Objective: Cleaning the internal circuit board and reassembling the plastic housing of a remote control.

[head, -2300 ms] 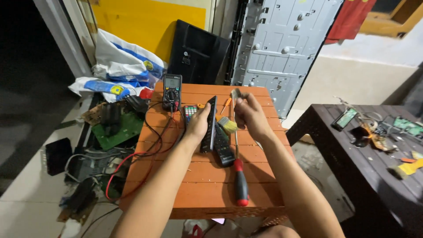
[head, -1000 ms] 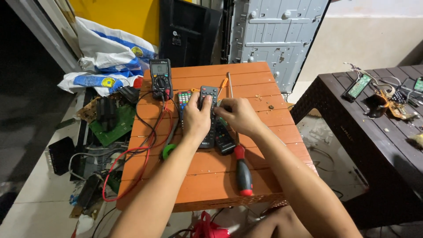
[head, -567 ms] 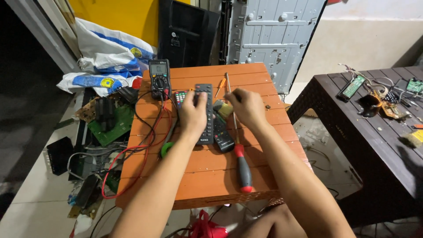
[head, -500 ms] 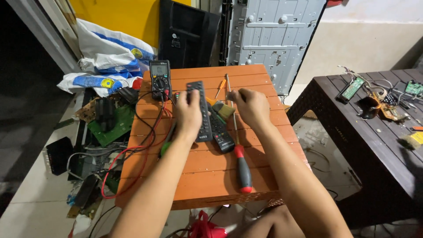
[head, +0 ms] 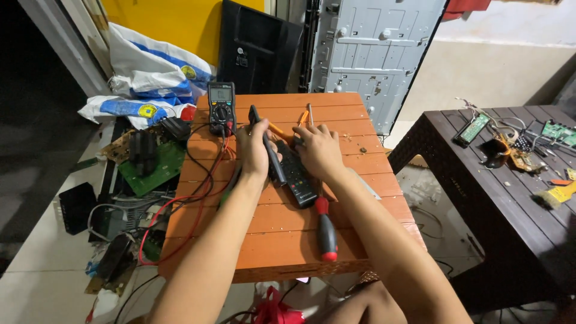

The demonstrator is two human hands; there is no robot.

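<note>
Orange slats make up the tabletop point(head: 282, 240), which stands on a pale tiled floor in front of a yellow wall, with a black flat panel point(head: 258, 42) and a grey metal back panel point(head: 372, 54) leaning upright behind it. Over the middle of the tabletop the left hand point(head: 253, 150) is closed around a slim black remote casing point(head: 267, 144), held on edge so that its far end points away toward the multimeter point(head: 221, 108). Just beside it, the right hand point(head: 320, 150) rests with its fingers curled on the upper end of a second black remote point(head: 298, 177), which lies flat on the slats with its near end pointing back at the person. The two hands are close together but not touching. A screwdriver with a red and black handle point(head: 326, 231) lies on the tabletop just beyond the near end of the flat remote, its shaft running up under the right hand. A thinner tool with an orange handle point(head: 277, 129) lies between the hands and the multimeter. Red and black test leads point(head: 192, 198) trail from the multimeter over the left edge of the tabletop. On the floor to the left lie a green circuit board point(head: 150, 171) and white printed sacks point(head: 150, 66). To the right stands a dark brown table point(head: 480, 198) strewn with small circuit boards and parts.
</note>
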